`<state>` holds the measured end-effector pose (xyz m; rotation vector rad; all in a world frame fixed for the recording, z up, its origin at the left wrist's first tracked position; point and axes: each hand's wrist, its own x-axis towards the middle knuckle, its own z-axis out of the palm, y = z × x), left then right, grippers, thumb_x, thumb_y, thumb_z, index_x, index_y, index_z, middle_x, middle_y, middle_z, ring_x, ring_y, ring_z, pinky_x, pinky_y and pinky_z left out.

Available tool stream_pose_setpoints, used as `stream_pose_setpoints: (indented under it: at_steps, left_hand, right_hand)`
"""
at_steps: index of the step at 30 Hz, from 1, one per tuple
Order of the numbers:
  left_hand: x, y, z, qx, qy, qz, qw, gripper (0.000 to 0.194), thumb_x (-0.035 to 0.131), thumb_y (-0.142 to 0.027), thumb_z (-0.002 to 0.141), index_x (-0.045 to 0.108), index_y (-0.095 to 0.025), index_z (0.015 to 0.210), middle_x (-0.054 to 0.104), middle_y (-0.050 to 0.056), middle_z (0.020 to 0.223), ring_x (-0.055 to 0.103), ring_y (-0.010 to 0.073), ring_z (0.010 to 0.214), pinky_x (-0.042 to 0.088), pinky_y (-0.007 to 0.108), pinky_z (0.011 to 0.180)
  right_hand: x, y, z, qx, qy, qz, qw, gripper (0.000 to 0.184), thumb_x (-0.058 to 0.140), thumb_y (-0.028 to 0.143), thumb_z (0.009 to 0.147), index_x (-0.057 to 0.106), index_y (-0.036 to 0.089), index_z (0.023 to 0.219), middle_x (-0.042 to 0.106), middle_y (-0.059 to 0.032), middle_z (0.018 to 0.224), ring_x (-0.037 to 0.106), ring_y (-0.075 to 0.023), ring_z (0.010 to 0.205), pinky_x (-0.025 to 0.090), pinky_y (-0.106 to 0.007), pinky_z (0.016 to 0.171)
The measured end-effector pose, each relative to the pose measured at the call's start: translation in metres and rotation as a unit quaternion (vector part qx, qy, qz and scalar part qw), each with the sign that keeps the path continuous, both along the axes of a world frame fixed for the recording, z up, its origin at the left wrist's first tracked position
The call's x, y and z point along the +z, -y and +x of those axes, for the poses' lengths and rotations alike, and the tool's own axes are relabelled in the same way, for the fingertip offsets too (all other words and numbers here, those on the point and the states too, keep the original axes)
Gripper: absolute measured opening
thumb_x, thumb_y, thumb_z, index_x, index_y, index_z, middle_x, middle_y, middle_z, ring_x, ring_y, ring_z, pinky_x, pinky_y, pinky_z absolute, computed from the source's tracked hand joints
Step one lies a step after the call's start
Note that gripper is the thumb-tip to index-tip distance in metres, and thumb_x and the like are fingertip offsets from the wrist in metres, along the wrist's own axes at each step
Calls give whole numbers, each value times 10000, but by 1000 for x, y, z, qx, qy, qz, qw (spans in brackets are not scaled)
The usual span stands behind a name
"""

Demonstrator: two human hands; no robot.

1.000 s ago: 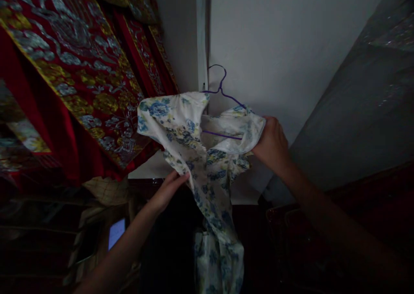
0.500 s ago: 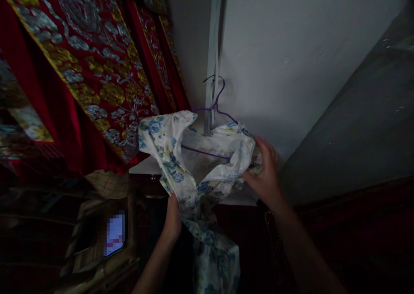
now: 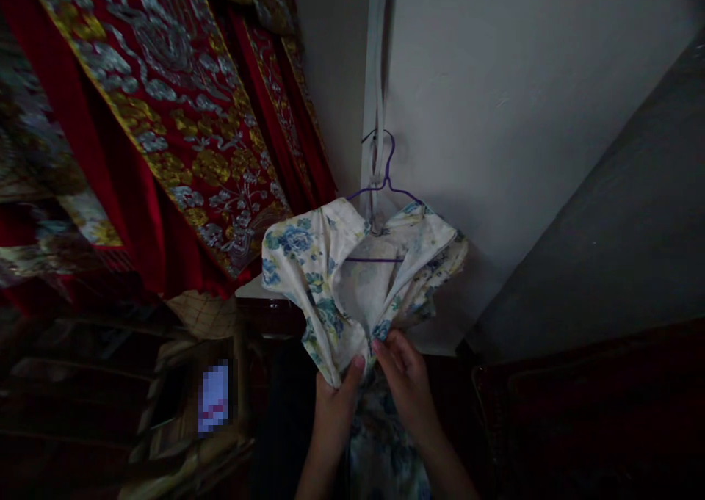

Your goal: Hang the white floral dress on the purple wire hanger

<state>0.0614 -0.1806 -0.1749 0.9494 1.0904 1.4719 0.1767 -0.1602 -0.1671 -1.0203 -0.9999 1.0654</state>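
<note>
A white dress point(image 3: 300, 247) with blue and yellow flowers hangs on a purple wire hanger point(image 3: 388, 180), its neckline spread open. The hanger's hook is caught on a pale strap or cord point(image 3: 379, 81) in front of the wall. My left hand point(image 3: 338, 393) grips the left front edge of the dress, thumb on top, below the neckline. Close beside it, my right hand point(image 3: 403, 368) pinches the right front edge. The two front edges meet near my thumbs. Below my hands the lower part of the dress hangs in shadow.
Red cloth point(image 3: 209, 140) embroidered in gold and silver drapes down at the left. Beneath it stands a bamboo-like chair point(image 3: 187, 456) with a lit, blurred phone screen point(image 3: 214, 397) on it. A pale wall point(image 3: 485, 103) rises behind; a grey sheet-like surface point(image 3: 622, 228) slants at the right.
My right hand has left the dress's right shoulder and come down to the front edge. My left hand has shifted right, so both hands are now close together.
</note>
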Motion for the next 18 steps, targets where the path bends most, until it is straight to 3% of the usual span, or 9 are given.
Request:
stream_pose_setpoints:
  at_steps: [4,8,13,15,18]
  left_hand:
    - [-3,-1,-3,-6,-4,-5,1000,507,795,-422,796,739,-155,1223,760,139,1211,648,344,1259,473,482,1125]
    - [-8,-5,-6,16,-12,-21,1000,563,864,-418,691,747,-153,1173,763,139,1203,681,344,1206,506,470,1091]
    - [-8,-4,-5,6,-15,-41,999,623,877,-431,656,726,-143,1188,767,152,1183,718,344,1135,563,460,1013]
    - [-8,-1,-3,5,-11,-41,999,609,878,-409,662,723,-142,1187,767,152,1184,725,340,1116,571,458,1000]
    - [-8,3,-1,-1,-6,-38,999,579,883,-361,674,724,-138,1185,764,151,1195,722,335,1124,561,458,1014]
  right_hand:
    - [-5,1,-1,3,-15,-9,1000,363,763,518,799,593,197,795,623,-4,743,602,-164,717,501,-264,689]
    - [-16,10,-13,-34,-40,11,999,327,774,439,804,559,220,915,623,2,768,604,-162,721,502,-263,681]
    - [-9,10,-17,-62,1,51,997,461,729,333,842,534,233,1247,562,19,809,580,-147,712,505,-248,651]
    - [-5,9,-14,-69,15,52,996,460,728,323,839,537,227,1246,537,28,785,564,-139,677,490,-230,606]
    - [-4,8,-9,-108,11,41,993,331,727,343,841,551,223,1095,541,31,769,556,-130,658,473,-220,594]
